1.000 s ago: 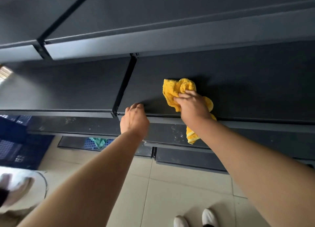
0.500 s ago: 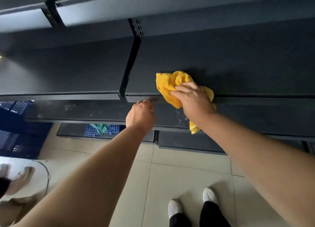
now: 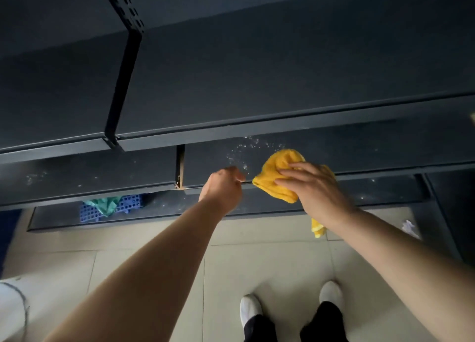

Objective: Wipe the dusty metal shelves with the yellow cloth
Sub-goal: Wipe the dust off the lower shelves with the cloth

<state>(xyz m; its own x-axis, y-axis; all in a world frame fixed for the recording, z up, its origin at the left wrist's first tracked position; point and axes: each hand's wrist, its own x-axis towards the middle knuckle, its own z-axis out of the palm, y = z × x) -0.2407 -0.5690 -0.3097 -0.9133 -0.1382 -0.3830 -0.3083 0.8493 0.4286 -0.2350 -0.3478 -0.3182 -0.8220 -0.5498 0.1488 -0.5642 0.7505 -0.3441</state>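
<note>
At centre frame the right hand (image 3: 316,190) holds the bunched cloth (image 3: 275,177) at the dusty shelf (image 3: 385,147), fingers spread over it, while the left hand (image 3: 222,187) is fisted just beside.

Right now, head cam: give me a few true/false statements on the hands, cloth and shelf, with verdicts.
1. The right hand holds the yellow cloth. True.
2. The left hand holds the cloth too. False: the left hand is curled beside it, apart from it.
3. The shelf has white specks just left of the cloth. True.
4. The green rag lies on the floor tiles. False: the green rag lies on a blue perforated crate.
5. The shoes are black. False: the shoes are white.
</note>
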